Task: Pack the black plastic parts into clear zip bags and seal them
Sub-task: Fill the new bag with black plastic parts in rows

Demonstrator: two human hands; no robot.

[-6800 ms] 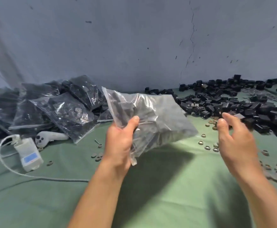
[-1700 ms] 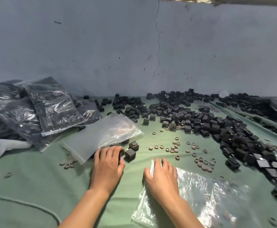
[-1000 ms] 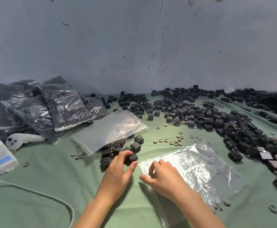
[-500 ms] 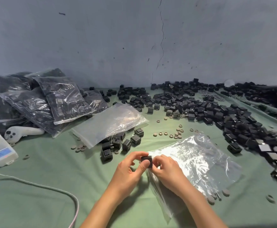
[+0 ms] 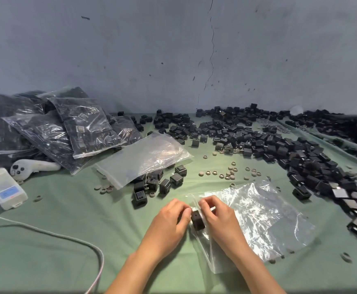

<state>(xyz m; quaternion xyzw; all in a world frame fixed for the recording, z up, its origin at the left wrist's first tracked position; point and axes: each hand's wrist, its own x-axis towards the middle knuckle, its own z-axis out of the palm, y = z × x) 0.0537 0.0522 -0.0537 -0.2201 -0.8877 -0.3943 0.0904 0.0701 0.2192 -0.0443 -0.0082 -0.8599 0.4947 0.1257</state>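
On the table (image 5: 56, 225) in front of me, my left hand (image 5: 169, 221) pinches a black part (image 5: 197, 220) just at the mouth of the empty bag (image 5: 262, 219), whose lip my right hand (image 5: 217, 217) grips, bag body lying off to the right of it.

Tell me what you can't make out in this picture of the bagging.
Head view only:
Whether the black part is inside the clear bag: left hand and right hand cover the mouth.
Filled bags: pile cut off by the left edge, count unclear.
White device: label too small to read.
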